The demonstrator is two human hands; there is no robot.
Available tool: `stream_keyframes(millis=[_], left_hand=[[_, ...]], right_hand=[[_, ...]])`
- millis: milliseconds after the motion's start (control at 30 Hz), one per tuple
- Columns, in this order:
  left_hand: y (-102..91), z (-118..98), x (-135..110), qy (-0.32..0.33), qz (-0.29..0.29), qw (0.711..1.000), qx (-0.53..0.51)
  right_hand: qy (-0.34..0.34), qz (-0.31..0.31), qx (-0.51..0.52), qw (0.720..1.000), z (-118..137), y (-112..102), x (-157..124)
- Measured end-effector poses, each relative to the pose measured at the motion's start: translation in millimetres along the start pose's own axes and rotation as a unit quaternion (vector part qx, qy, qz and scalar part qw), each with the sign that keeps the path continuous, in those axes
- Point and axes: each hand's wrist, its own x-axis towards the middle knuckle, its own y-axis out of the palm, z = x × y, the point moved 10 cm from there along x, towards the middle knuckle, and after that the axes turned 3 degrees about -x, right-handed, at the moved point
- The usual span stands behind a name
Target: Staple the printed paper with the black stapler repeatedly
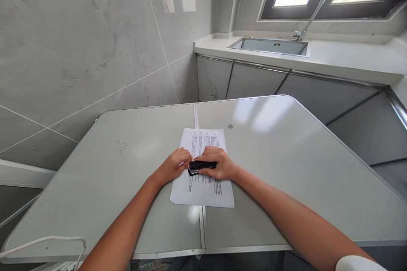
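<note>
A black stapler [202,165] lies over printed sheets of paper [210,198] in the middle of the table. My right hand [221,164] is wrapped around the stapler's body from the right. At the stapler's left end is my left hand [177,163], its fingers curled together by the nose and over the paper's left side. What those fingers pinch is too small to make out. Dark printed lines show on the paper above and below the stapler. Two small strips of staples [230,126] lie beyond the paper's top right corner.
Several loose staples [122,147] are scattered on the left of the pale table [286,186], which has a seam down its middle. A white cable [47,238] crosses the near left corner. Behind stand a tiled wall and a counter with a sink [270,46].
</note>
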Motion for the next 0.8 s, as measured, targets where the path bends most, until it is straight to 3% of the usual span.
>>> stream_keyframes(millis=[100, 167, 233, 367, 433, 500, 600, 800], left_hand=[[-14.6, 4.1, -2.0, -0.012, -0.055, 0.998, 0.007], [-29.0, 10.0, -4.0, -0.032, -0.118, 0.991, 0.051], [-34.1, 16.5, -3.4, -0.05, -0.136, 0.982, 0.117], [-12.1, 30.9, 3.4, -0.069, -0.015, 0.975, 0.209], [-9.5, 32.2, 3.7, -0.069, -0.002, 0.973, 0.219], [-12.7, 30.0, 3.2, -0.069, -0.024, 0.973, 0.217], [-10.4, 29.5, 2.0, -0.075, -0.033, 0.975, 0.204], [9.8, 34.3, 0.5, -0.077, 0.027, 0.978, 0.192]], right_hand=[[0.028, -0.032, 0.017, 0.999, 1.1, -7.8, 2.3], [0.064, -0.059, 0.007, 0.996, -3.5, -16.2, 2.5], [0.108, -0.107, -0.024, 0.988, -13.5, -31.5, -0.1], [0.181, -0.253, -0.154, 0.938, -41.0, -83.3, -17.5], [0.202, -0.293, -0.232, 0.905, -53.5, -107.2, -26.8], [0.223, -0.295, -0.28, 0.886, -66.7, -122.9, -32.6], [0.249, -0.257, -0.299, 0.885, -83.2, -128.3, -35.2], [0.217, -0.16, -0.31, 0.912, -82.0, -98.3, -24.9]])
